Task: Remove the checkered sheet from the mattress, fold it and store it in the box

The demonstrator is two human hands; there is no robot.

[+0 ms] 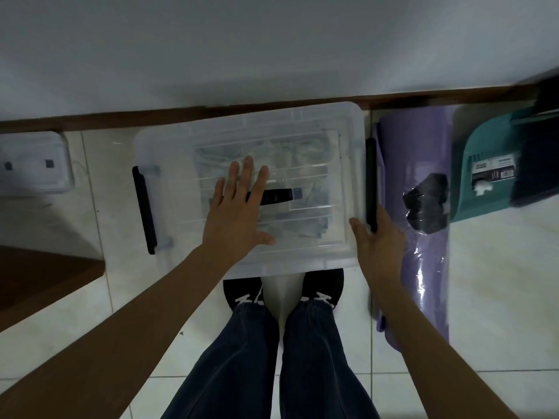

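I am holding the box (pixel 287 264).
My left grip (pixel 239 208) is lying flat on the lid (pixel 302 128); my right grip (pixel 379 243) is squeezing the three o'clock latch (pixel 371 164).

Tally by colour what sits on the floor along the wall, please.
Clear: 2, storage box, smaller box
Purple: 1, wrapped roll
Teal: 1, dustpan
Black: 1, bundle on the roll
Dark blue: 1, blurred item by the dustpan
Total: 6

The label (pixel 492 168) on the teal dustpan (pixel 467 204) is too blurred to read.
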